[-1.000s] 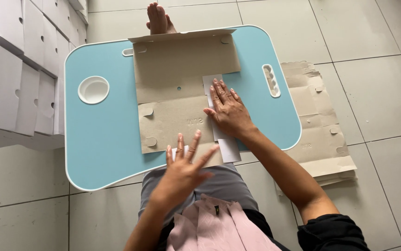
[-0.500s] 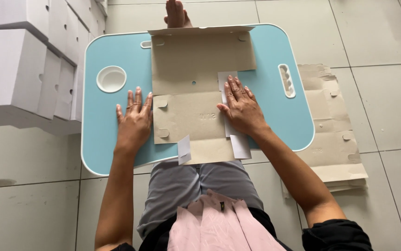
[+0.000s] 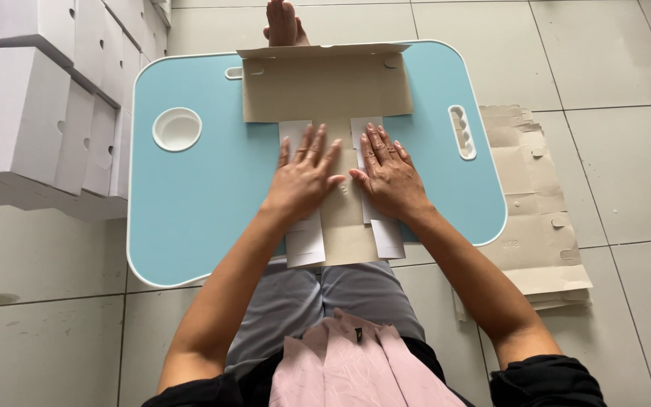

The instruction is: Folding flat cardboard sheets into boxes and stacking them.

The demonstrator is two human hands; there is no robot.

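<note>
A flat cardboard box blank [image 3: 333,113] lies on the light blue lap table [image 3: 189,203], running from the table's 12 o'clock edge down its middle toward 6 o'clock. Its two white side flaps [image 3: 304,241] are folded inward over the brown middle panel.

The left hand [image 3: 304,179] lies palm down on the left flap, fingers spread and flat, gripping nothing. The right hand [image 3: 389,175] lies the same way on the right flap, at 3 o'clock from the left hand; the two thumbs point at each other and come very near, though whether they touch cannot be told. The wider top section of the blank sits at 12 o'clock from both hands, its far edge turned up.

A round white cup recess [image 3: 177,129] is set in the table at 10 o'clock from the hands, and a white slotted handle [image 3: 462,132] at 2 o'clock.

A bare foot [image 3: 282,22] shows past the table's 12 o'clock edge. On the tiled floor [image 3: 604,53], a pile of flat cardboard blanks [image 3: 540,218] lies at 3 o'clock, and stacked white boxes [image 3: 31,113] stand at 9 o'clock.
</note>
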